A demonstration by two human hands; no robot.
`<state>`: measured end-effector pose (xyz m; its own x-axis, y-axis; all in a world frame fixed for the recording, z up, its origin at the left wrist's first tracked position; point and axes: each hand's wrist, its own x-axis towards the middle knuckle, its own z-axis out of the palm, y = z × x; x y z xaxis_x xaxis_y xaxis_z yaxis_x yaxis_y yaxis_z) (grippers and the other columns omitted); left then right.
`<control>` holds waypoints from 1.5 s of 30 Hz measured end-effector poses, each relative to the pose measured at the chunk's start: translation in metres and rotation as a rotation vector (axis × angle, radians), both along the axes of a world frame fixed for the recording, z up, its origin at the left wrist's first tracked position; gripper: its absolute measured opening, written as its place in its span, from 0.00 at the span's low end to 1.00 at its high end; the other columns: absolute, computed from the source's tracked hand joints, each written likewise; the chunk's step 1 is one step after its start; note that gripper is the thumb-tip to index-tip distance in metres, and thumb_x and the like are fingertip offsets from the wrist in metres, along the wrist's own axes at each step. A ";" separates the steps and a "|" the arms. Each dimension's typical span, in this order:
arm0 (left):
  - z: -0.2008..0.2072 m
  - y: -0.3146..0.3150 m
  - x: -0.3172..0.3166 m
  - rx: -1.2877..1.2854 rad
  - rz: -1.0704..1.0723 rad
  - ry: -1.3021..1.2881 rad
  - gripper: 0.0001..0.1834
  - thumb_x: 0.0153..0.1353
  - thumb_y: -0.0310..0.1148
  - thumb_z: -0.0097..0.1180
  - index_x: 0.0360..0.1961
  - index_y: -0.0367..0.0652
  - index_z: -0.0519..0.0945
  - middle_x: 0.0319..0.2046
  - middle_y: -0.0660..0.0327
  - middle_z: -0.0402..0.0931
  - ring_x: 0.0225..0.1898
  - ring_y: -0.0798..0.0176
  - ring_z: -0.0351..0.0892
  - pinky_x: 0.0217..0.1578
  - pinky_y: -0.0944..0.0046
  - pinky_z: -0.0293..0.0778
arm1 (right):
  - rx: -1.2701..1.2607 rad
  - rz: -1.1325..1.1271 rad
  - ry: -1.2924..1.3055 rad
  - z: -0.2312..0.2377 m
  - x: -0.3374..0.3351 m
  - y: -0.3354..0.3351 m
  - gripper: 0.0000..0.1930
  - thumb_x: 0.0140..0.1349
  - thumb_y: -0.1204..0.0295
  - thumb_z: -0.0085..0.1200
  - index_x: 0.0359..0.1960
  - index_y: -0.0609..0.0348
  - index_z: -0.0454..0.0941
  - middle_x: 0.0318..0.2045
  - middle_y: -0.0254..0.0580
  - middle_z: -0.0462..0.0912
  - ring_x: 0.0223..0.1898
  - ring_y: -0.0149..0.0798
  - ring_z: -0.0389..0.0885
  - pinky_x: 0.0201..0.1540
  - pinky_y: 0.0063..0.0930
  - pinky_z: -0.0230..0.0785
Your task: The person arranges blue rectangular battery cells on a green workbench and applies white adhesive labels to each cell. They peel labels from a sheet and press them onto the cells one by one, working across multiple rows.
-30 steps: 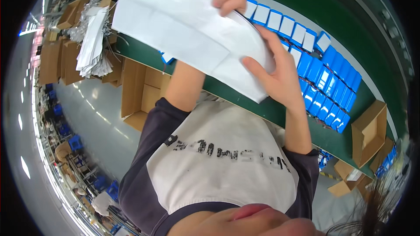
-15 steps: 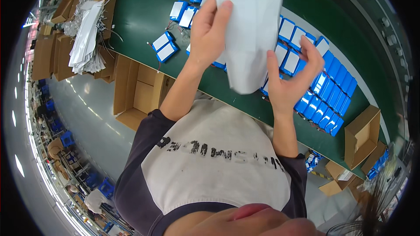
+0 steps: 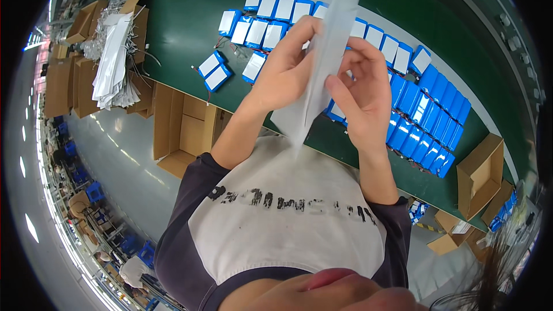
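Note:
Between my two hands a long white sheet point(image 3: 334, 29) is held up over the table's near side, bent and seen almost edge-on, its lower end blurred. My left hand point(image 3: 285, 72) grips its left side, some fingertips hidden behind it. On the other side my right hand point(image 3: 366, 95) has its thumb against the sheet and its fingers curled near the edge. Behind them, blue battery packs point(image 3: 268, 7) with white labels lie in rows on the green table point(image 3: 178, 29). A labelled pair of packs point(image 3: 215, 71) lies apart at the left.
Unlabelled blue packs point(image 3: 429, 118) sit in tight rows to the right. An open carton point(image 3: 481, 170) stands at the table's right end, another carton point(image 3: 184, 126) below the left edge. White strips point(image 3: 115, 60) are heaped on boxes at far left.
The white sheet has turned from broad side to nearly edge-on. My right hand has moved left onto it, its fingers now curled in. More labelled packs show behind.

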<state>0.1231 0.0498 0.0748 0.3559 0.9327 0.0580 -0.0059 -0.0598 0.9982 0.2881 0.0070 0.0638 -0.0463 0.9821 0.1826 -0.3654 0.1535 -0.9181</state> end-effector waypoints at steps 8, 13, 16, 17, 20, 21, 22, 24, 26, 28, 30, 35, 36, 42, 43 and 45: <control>-0.007 0.012 0.004 0.414 0.137 0.297 0.10 0.62 0.33 0.63 0.42 0.43 0.77 0.39 0.57 0.70 0.40 0.56 0.74 0.41 0.59 0.72 | -0.075 0.085 0.027 0.008 0.003 0.007 0.49 0.55 0.77 0.74 0.76 0.61 0.55 0.66 0.48 0.67 0.65 0.46 0.71 0.61 0.46 0.75; 0.000 0.015 -0.004 0.535 0.248 0.404 0.17 0.55 0.38 0.72 0.36 0.43 0.76 0.37 0.57 0.70 0.37 0.54 0.74 0.36 0.57 0.71 | -0.159 0.151 0.181 0.006 0.009 0.007 0.47 0.58 0.80 0.69 0.77 0.62 0.54 0.61 0.50 0.72 0.61 0.45 0.75 0.58 0.45 0.78; -0.010 0.021 -0.015 0.508 0.225 0.358 0.16 0.57 0.36 0.70 0.37 0.42 0.76 0.37 0.58 0.71 0.37 0.54 0.74 0.37 0.59 0.71 | -0.171 0.190 0.290 0.003 0.011 0.008 0.45 0.61 0.80 0.65 0.77 0.62 0.53 0.59 0.51 0.74 0.59 0.45 0.76 0.57 0.46 0.78; -0.011 0.020 -0.016 0.459 0.203 0.347 0.15 0.58 0.35 0.69 0.38 0.41 0.76 0.37 0.58 0.71 0.37 0.55 0.73 0.37 0.59 0.71 | -0.172 0.199 0.326 0.003 0.012 0.008 0.44 0.62 0.80 0.63 0.78 0.62 0.52 0.58 0.51 0.74 0.59 0.45 0.76 0.56 0.47 0.79; -0.016 0.017 -0.018 0.357 0.165 0.296 0.11 0.61 0.31 0.66 0.38 0.40 0.76 0.36 0.58 0.71 0.37 0.56 0.73 0.38 0.60 0.70 | -0.195 0.356 0.329 0.000 0.018 0.011 0.43 0.66 0.75 0.55 0.80 0.59 0.45 0.67 0.58 0.69 0.65 0.52 0.73 0.55 0.49 0.80; -0.019 0.017 -0.019 0.353 0.172 0.268 0.10 0.62 0.30 0.65 0.38 0.40 0.76 0.36 0.58 0.72 0.37 0.56 0.73 0.39 0.60 0.70 | -0.172 0.366 0.332 0.000 0.018 0.011 0.43 0.67 0.74 0.55 0.80 0.59 0.46 0.67 0.59 0.68 0.65 0.53 0.73 0.55 0.50 0.80; -0.019 0.017 -0.020 0.337 0.198 0.258 0.09 0.63 0.29 0.64 0.38 0.40 0.76 0.35 0.58 0.72 0.37 0.56 0.73 0.39 0.60 0.70 | -0.150 0.376 0.335 0.000 0.018 0.010 0.43 0.67 0.74 0.55 0.80 0.58 0.46 0.67 0.60 0.68 0.65 0.53 0.73 0.55 0.51 0.80; -0.018 0.018 -0.023 0.293 0.271 0.249 0.08 0.64 0.28 0.64 0.38 0.39 0.76 0.35 0.58 0.73 0.37 0.57 0.73 0.40 0.61 0.70 | -0.100 0.380 0.327 -0.002 0.019 0.008 0.42 0.67 0.73 0.54 0.80 0.58 0.46 0.67 0.60 0.68 0.65 0.54 0.73 0.55 0.52 0.80; -0.007 0.024 -0.030 0.445 0.347 0.376 0.07 0.64 0.26 0.64 0.36 0.38 0.77 0.32 0.58 0.75 0.37 0.57 0.74 0.42 0.61 0.70 | -0.045 0.365 0.310 -0.003 0.022 0.006 0.41 0.68 0.73 0.54 0.80 0.58 0.47 0.67 0.60 0.68 0.64 0.54 0.73 0.55 0.52 0.80; 0.002 0.032 -0.044 0.631 0.376 0.489 0.06 0.64 0.26 0.64 0.34 0.38 0.77 0.31 0.58 0.76 0.36 0.57 0.75 0.40 0.61 0.70 | -0.067 0.350 0.235 -0.005 0.027 0.000 0.37 0.71 0.72 0.51 0.79 0.60 0.51 0.66 0.57 0.69 0.64 0.53 0.73 0.55 0.51 0.80; 0.016 0.034 -0.061 0.746 0.478 0.654 0.06 0.65 0.27 0.64 0.34 0.38 0.79 0.31 0.58 0.76 0.33 0.57 0.76 0.37 0.61 0.71 | -0.094 0.279 0.133 -0.006 0.048 -0.010 0.31 0.74 0.73 0.50 0.76 0.60 0.56 0.61 0.51 0.72 0.59 0.46 0.75 0.53 0.45 0.80; -0.008 0.067 -0.123 0.453 0.436 1.059 0.13 0.70 0.41 0.60 0.49 0.47 0.82 0.49 0.52 0.78 0.49 0.49 0.79 0.49 0.54 0.74 | -0.011 -0.089 -0.449 0.010 0.118 -0.020 0.13 0.79 0.69 0.49 0.59 0.58 0.76 0.41 0.31 0.80 0.39 0.26 0.77 0.38 0.19 0.71; -0.020 0.071 -0.135 0.566 0.410 1.246 0.15 0.70 0.43 0.60 0.53 0.50 0.82 0.53 0.52 0.76 0.53 0.47 0.76 0.52 0.52 0.73 | -0.071 -0.139 -0.554 0.017 0.133 -0.020 0.11 0.79 0.68 0.50 0.56 0.57 0.77 0.38 0.30 0.80 0.38 0.25 0.77 0.36 0.20 0.69; -0.011 0.053 -0.087 0.976 0.486 1.279 0.19 0.68 0.41 0.63 0.60 0.56 0.82 0.65 0.51 0.71 0.65 0.40 0.68 0.64 0.43 0.67 | -0.119 -0.024 -1.124 0.006 0.178 0.000 0.09 0.76 0.64 0.53 0.48 0.54 0.79 0.30 0.40 0.81 0.31 0.33 0.75 0.32 0.28 0.66; -0.007 0.047 -0.069 0.961 0.404 1.184 0.20 0.69 0.40 0.62 0.61 0.57 0.82 0.65 0.52 0.72 0.64 0.44 0.70 0.63 0.46 0.69 | -0.127 0.048 -1.184 0.003 0.179 0.005 0.09 0.76 0.63 0.53 0.47 0.54 0.80 0.30 0.43 0.80 0.30 0.35 0.75 0.32 0.29 0.67; 0.000 0.026 -0.023 0.862 0.166 0.961 0.18 0.68 0.37 0.63 0.58 0.55 0.83 0.63 0.54 0.75 0.63 0.46 0.72 0.63 0.48 0.69 | -0.109 0.103 -1.213 -0.002 0.178 0.012 0.10 0.75 0.62 0.53 0.46 0.54 0.79 0.28 0.46 0.80 0.28 0.42 0.75 0.34 0.33 0.69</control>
<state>0.0998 0.0754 0.0747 0.4745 0.7596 0.4449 0.7546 -0.6112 0.2386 0.4661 0.0190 0.0617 -0.2079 0.9713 -0.1157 0.7310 0.0757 -0.6781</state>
